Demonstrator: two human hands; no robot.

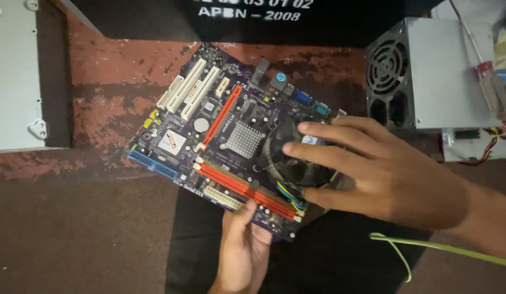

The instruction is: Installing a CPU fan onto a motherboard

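A dark purple computer motherboard [209,128] with white and orange slots is held tilted above the floor. My left hand [243,251] grips its near edge from below, thumb on top beside the orange memory slots. My right hand [381,171] lies over the round black cooler fan [288,158] on the board's right side, fingers spread across its top and thumb at its near side. A silver finned heatsink [244,140] sits just left of the fan.
A grey power supply box [427,73] with a fan grille stands at the right, a screwdriver [491,81] lying on it. A grey metal panel [16,76] lies at the left. A thin green cord [427,247] crosses below my right arm. Worn red-brown floor underneath.
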